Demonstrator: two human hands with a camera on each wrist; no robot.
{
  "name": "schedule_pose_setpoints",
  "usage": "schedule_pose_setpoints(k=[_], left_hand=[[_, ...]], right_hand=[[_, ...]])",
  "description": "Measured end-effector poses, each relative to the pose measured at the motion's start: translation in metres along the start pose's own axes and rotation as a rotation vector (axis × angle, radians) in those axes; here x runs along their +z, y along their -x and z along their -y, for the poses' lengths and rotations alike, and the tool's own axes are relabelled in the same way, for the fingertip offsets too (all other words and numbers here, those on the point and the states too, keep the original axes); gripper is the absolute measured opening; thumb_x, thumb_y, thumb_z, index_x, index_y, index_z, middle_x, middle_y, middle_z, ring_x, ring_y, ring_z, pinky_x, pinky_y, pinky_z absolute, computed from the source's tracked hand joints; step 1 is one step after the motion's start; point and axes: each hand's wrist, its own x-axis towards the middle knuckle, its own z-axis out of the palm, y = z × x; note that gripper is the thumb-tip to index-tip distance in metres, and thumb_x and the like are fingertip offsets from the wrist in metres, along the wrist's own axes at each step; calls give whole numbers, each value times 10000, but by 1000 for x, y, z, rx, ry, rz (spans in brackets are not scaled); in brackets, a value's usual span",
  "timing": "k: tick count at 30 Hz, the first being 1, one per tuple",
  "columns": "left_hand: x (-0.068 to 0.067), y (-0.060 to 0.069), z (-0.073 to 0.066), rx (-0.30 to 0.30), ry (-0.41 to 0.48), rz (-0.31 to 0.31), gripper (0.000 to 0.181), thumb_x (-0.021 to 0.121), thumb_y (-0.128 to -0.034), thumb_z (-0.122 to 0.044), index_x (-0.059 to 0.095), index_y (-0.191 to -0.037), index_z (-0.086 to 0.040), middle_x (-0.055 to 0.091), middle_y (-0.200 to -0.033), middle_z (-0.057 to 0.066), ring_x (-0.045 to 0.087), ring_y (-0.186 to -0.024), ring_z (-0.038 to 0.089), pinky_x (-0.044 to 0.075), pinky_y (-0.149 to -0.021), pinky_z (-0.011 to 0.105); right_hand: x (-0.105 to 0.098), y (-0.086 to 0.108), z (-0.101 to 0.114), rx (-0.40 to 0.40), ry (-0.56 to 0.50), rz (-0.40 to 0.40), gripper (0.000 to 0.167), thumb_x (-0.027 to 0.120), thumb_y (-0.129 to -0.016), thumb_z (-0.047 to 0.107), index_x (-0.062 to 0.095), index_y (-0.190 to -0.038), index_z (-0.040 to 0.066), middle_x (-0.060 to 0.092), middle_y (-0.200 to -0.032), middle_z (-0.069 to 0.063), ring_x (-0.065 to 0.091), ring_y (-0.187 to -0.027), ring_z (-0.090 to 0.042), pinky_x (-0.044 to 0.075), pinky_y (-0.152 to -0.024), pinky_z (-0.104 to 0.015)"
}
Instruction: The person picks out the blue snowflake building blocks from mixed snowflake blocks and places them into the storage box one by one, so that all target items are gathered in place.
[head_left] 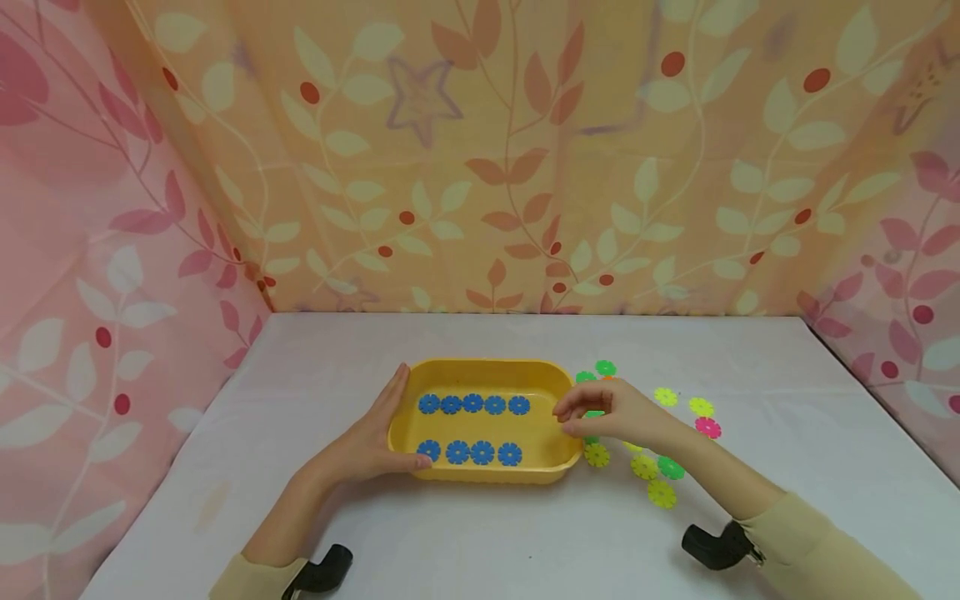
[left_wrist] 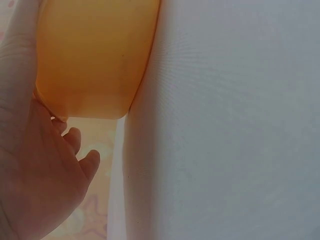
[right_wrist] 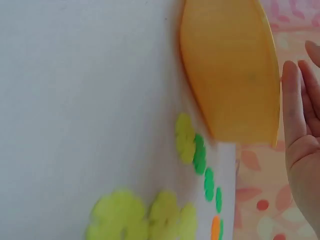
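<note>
A yellow plastic basin sits on the table. Inside it, blue snowflake-shaped discs lie in two rows of several each. My left hand grips the basin's left end, thumb over the front rim by a blue disc and fingers along the back corner. The basin's outer wall fills the top of the left wrist view. Over the basin's right end hovers my right hand, fingers loosely bent. No disc shows between its thumb and fingers in the right wrist view, where the hand is partly cut off.
Right of the basin, loose snowflake discs lie scattered on the white tabletop: yellow ones, green ones, a pink one and an orange one. Some are partly hidden under my right hand. Floral curtains surround the table.
</note>
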Motion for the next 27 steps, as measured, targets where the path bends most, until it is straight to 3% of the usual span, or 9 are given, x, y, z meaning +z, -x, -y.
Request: schedule_pose_setpoints(k=[11, 19, 22, 27], left_hand=[[-1, 0, -2, 11, 3, -3, 1297, 821, -696, -533, -52, -1573, -146, -70, -1634, 16, 8, -1488, 279, 185, -1132, 563], [-2, 1, -2, 12, -14, -9, 1287, 827, -706, -505, -60, -1572, -158, -66, -1635, 23, 12, -1488, 281, 185, -1134, 560], [-2, 1, -3, 9, -8, -7, 1286, 829, -707, -494, -61, -1572, -159, -66, -1634, 25, 11, -1488, 282, 185, -1134, 560], [-1, 1, -3, 3, -1, 0, 1287, 823, -706, -507, -71, -1571, -177, -72, -1634, 23, 10, -1488, 284, 191, -1132, 563]], right_hand=[[-37, 56, -24, 145, -53, -99, 363, 669, -933, 181, 601, -1192, -64, 606, -1164, -270, 634, -967, -201, 545, -829, -294], [-68, 102, -47, 202, -50, -145, 346, 610, -968, 144, 573, -1236, -72, 627, -1192, -206, 648, -998, -145, 545, -824, -278], [-80, 118, -55, 264, -56, -150, 365, 601, -974, 157, 558, -1257, -69, 647, -1178, -161, 646, -989, -138, 544, -823, -279], [-94, 141, -69, 266, 45, -130, 322, 606, -969, 142, 588, -1223, -55, 680, -1082, -104, 638, -909, -148, 552, -774, -267]])
